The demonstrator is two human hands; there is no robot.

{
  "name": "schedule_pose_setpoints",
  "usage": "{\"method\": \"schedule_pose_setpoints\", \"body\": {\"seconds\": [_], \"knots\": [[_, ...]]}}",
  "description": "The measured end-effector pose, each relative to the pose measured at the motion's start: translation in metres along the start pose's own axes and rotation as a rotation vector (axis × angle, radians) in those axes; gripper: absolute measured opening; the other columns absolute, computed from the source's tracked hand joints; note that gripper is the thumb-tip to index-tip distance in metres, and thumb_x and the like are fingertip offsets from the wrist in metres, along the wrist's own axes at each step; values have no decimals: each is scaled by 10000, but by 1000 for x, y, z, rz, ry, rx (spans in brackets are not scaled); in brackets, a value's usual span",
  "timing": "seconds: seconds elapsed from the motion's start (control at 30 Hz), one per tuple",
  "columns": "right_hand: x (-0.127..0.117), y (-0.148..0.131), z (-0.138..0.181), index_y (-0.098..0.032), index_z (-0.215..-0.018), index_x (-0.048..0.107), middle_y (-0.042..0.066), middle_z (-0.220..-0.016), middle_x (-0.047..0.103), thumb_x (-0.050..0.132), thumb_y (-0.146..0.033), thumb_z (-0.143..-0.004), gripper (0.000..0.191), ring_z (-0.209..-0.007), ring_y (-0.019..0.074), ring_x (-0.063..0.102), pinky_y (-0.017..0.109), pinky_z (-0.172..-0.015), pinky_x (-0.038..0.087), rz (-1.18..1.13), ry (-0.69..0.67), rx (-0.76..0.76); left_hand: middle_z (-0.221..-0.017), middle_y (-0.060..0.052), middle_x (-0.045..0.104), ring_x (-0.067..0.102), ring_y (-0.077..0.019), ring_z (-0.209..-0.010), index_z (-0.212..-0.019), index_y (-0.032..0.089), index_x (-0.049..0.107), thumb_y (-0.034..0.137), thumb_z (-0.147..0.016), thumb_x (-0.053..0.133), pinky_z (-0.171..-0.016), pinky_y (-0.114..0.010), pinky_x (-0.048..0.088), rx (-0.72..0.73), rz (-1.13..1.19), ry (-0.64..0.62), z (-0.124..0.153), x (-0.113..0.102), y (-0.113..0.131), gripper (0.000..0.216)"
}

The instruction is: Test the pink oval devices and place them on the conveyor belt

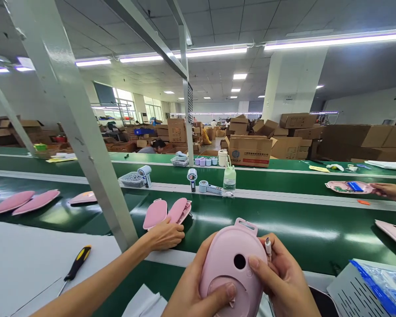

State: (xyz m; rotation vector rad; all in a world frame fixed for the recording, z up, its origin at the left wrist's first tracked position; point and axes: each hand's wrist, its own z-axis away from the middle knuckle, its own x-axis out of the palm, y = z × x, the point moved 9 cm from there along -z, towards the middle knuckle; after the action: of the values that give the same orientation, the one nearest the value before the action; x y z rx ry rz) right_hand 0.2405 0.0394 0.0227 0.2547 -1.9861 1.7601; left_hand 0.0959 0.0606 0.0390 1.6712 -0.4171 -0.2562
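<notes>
My left hand (198, 288) is wrapped round a pink oval plastic device (229, 246), its thumb pressed on the lower front. The device has a loop at the top, a round black window and a curved recess. At its right side, my right hand (280, 277) is closed, with the thumb resting on the shell near the window. A white USB cable (268, 247) is held in its fingers, plug end up and apart from the device. What the fingers behind the shell do is hidden.
A co-worker's hand (167, 233) reaches in from the left to pink shells (155, 213) on the green belt (284, 224). Another person's hand (387, 191) touches an opened shell (333, 187) at right. A screwdriver (79, 262) lies left; a grey slotted box (356, 288) stands right.
</notes>
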Motion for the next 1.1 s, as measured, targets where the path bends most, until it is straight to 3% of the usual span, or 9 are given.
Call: {"method": "schedule_pose_setpoints", "body": {"seconds": [0.53, 0.97, 1.1], "knots": [[1, 4, -3, -191, -760, 601, -41, -662, 607, 860, -416, -634, 366, -608, 95, 510, 158, -555, 412, -36, -43, 30, -1216, -31, 643, 633, -285, -1040, -1301, 321, 489, 452, -742, 675, -950, -373, 475, -10, -145, -56, 1, -1, 2, 604], [3, 4, -4, -187, -760, 588, -47, -642, 595, 867, -435, -613, 402, -567, 77, 485, 148, -520, 379, -2, -37, 52, -1220, -22, 610, 617, -242, -1022, -1318, 317, 429, 508, -778, 641, -934, -358, 491, -14, -113, -145, 0, 5, 4, 611], [1, 5, -5, -192, -769, 577, -44, -653, 606, 869, -422, -617, 402, -580, 83, 496, 152, -535, 387, -12, -46, 66, -1232, -5, 599, 599, -229, -1047, -1315, 315, 426, 424, -757, 648, -935, -323, 488, -27, -142, -127, 0, 3, 2, 611]]}}
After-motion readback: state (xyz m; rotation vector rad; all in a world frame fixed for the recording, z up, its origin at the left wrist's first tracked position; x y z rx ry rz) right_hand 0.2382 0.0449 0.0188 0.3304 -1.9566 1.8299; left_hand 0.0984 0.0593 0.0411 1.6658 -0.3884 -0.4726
